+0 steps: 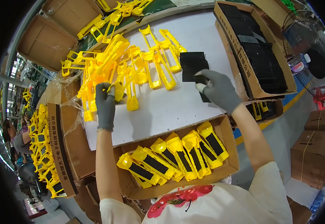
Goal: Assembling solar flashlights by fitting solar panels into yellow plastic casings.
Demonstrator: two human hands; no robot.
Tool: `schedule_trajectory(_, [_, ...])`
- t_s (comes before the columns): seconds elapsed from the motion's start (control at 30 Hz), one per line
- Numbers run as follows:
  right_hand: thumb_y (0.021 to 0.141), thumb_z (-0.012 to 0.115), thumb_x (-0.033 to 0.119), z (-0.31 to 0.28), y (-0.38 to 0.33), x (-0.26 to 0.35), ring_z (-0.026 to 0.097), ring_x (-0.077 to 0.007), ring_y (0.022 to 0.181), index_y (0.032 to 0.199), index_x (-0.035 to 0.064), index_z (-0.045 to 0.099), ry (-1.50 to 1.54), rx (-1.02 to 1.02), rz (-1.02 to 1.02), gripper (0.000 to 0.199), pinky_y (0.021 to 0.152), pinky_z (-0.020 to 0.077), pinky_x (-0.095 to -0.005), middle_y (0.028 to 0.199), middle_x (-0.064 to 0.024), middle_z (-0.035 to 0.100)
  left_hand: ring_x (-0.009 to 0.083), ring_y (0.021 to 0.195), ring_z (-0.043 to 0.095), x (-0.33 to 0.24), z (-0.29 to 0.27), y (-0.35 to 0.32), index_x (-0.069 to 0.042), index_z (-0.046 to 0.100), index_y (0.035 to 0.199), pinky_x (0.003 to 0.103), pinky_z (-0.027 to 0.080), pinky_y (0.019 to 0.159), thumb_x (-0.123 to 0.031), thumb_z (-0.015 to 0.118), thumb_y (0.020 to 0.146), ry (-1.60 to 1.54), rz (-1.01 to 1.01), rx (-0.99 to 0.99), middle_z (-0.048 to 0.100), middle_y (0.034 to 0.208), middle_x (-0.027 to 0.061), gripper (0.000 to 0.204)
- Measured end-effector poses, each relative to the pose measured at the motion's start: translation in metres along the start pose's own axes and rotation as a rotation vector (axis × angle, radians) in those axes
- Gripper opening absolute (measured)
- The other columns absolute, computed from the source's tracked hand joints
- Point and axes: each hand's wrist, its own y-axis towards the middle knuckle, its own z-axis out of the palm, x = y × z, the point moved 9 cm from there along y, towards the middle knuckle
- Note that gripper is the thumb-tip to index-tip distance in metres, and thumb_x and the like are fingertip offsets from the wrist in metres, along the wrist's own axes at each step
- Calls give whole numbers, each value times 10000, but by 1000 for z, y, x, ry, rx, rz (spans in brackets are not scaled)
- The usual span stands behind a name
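My left hand, in a grey glove, is closed around a yellow plastic frame at the edge of a heap of similar yellow frames. My right hand, also gloved in grey, pinches the corner of a thin black panel with thumb and fingers. It is right beside a small stack of flat black panels on the white tabletop. Several loose yellow frames lie between the two hands. The fingers partly hide what each hand holds.
Close to my body, a cardboard box holds several yellow frames fitted with black panels. At the right, a long carton is packed with black panels. A wire fan and a plastic bottle stand beyond it. More yellow frames fill a carton at left.
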Motion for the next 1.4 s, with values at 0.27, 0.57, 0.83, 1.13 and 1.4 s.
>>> schedule_trajectory(0.27, [862, 684, 129, -1, -81, 62, 600, -60, 678, 999, 25, 562, 676, 226, 325, 210, 551, 484, -203, 807, -31, 633, 190, 746, 663, -33, 51, -135, 35, 605, 1142, 240, 521, 584, -107, 631, 858, -470, -490, 265, 676, 1005, 143, 319])
schedule_trajectory(0.57, [877, 659, 166, 20, -102, 72, 702, -215, 771, 1058, 47, 557, 282, 114, 9, 239, 655, 545, -295, 872, -119, 690, 176, 766, 665, -51, 73, -183, 45, 632, 1107, 233, 516, 592, -29, 599, 880, -578, -593, 348, 660, 916, 100, 241])
schedule_trajectory(0.83, [872, 655, 165, 19, -116, 77, 694, -278, 793, 1005, 53, 577, 215, 42, 5, 191, 663, 544, -317, 859, -130, 693, 195, 687, 665, -49, 70, -190, 58, 621, 1095, 229, 512, 524, -9, 577, 853, -537, -620, 253, 655, 909, 129, 255])
schedule_trajectory(1.13, [867, 657, 158, 21, -119, 71, 693, -287, 765, 981, 49, 571, 269, 32, 67, 180, 647, 540, -328, 840, -131, 688, 202, 637, 645, -55, 77, -192, 70, 619, 1073, 227, 507, 526, 19, 575, 837, -588, -638, 270, 628, 866, 118, 246])
schedule_trajectory(1.4, [851, 686, 332, 28, -123, 66, 675, -283, 663, 978, 81, 545, 107, 86, 7, 314, 580, 517, -345, 753, -88, 669, 147, 593, 611, -65, 85, -194, 83, 619, 1077, 218, 482, 546, -22, 601, 838, -431, -626, 331, 619, 770, 82, 261])
